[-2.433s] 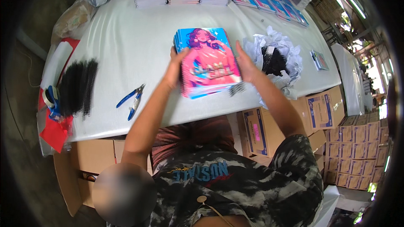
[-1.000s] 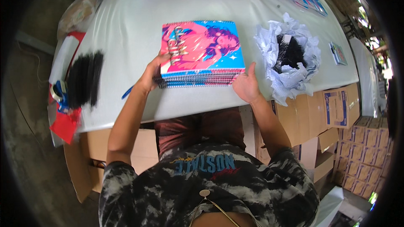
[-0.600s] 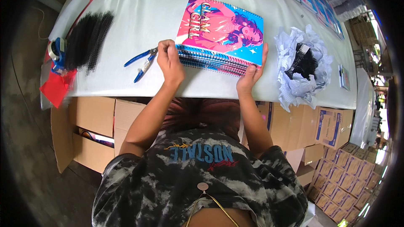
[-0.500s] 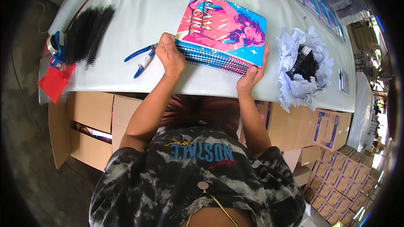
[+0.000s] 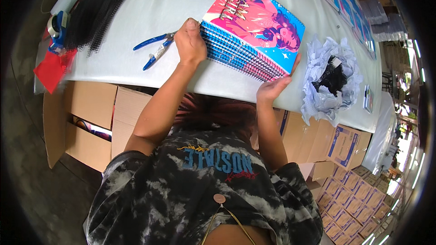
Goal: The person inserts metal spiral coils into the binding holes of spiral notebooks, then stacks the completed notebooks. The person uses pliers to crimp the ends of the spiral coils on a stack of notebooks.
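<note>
A stack of spiral notebooks (image 5: 261, 25) with pink and blue illustrated covers stands on edge or slightly tilted between my hands, its wire-bound and layered edges facing me. My left hand (image 5: 190, 43) grips the stack's left end, thumb up along the side. At the near right corner, my right hand (image 5: 274, 90) supports it, with the thumb in front and the fingers partly hidden behind. Blue-handled pliers (image 5: 156, 47) lie on the table just left of my left hand.
The table has a white cover (image 5: 159, 0). Black spiral coils (image 5: 97, 16) lie at left beside a blue tape dispenser (image 5: 57, 31) and a red piece (image 5: 52, 70). Crumpled paper (image 5: 318, 97) holds black material at right. More notebooks (image 5: 345, 9) lie far right; cardboard boxes (image 5: 88, 104) stand below.
The stack and both hands have shifted slightly away from me, and more of the layered near edges shows. My view has turned a little; both hands keep their hold.
</note>
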{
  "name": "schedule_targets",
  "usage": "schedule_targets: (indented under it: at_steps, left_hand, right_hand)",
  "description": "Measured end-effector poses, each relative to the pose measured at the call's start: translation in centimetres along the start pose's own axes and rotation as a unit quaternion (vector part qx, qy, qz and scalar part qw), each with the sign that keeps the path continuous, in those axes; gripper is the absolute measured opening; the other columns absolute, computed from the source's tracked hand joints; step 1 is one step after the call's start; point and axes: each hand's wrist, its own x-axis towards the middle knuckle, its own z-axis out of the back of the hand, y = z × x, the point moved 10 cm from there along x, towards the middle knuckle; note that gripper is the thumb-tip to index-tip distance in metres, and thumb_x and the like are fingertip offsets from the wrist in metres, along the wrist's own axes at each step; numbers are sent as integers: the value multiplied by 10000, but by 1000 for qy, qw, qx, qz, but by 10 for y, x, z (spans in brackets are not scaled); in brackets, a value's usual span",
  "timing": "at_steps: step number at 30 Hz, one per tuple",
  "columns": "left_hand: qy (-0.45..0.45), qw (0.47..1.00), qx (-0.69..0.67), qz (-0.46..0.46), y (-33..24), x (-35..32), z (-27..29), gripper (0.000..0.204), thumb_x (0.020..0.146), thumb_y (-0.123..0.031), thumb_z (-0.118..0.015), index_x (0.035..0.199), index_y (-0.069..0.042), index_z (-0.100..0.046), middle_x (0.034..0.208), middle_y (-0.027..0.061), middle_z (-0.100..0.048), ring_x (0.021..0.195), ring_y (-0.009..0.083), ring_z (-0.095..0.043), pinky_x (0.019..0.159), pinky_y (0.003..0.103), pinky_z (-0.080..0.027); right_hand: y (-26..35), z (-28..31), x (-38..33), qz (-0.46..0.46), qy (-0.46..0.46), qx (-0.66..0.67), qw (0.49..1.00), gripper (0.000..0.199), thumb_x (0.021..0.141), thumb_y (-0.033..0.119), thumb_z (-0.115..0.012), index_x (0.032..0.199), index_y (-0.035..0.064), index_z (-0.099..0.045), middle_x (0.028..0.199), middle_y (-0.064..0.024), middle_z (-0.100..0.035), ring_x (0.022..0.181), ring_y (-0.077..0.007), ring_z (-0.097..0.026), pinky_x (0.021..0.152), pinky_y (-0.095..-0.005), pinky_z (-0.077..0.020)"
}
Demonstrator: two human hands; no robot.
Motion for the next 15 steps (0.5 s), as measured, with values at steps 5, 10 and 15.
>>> schedule_targets:
  at_steps: [5, 10, 15]
  left_hand:
    - [1, 990, -104, 92, 27, 4, 6, 624, 938, -542, -236, 596, -24, -300, 537, 36, -310, 542, 147, -273, 494, 353, -245]
    - [-11, 985, -138, 101, 19, 1, 12, 552, 964, -463, -279, 602, -47, -312, 551, 6, -320, 546, 120, -288, 503, 314, -262]
    - [-167, 976, -122, -67, -9, -2, 44, 468, 962, -397, -355, 685, -30, -440, 630, 20, -439, 594, 118, -387, 567, 276, -361]
  right_hand:
    - [11, -6, -23, -3, -32, -21, 999, 793, 918, 543, -280, 1418, -42, -92, 1480, -193, -125, 1349, -273, -205, 1089, -396, -177]
    - [-19, 10, -37, -45, -50, -92, 993, 754, 932, 538, -247, 1347, -92, -264, 1377, -209, -313, 1277, -276, -317, 1044, -386, -241]
    - [-4, 5, -28, -4, -49, -144, 988, 761, 938, 548, -218, 1325, -102, -305, 1377, -233, -314, 1291, -305, -304, 1051, -411, -227]
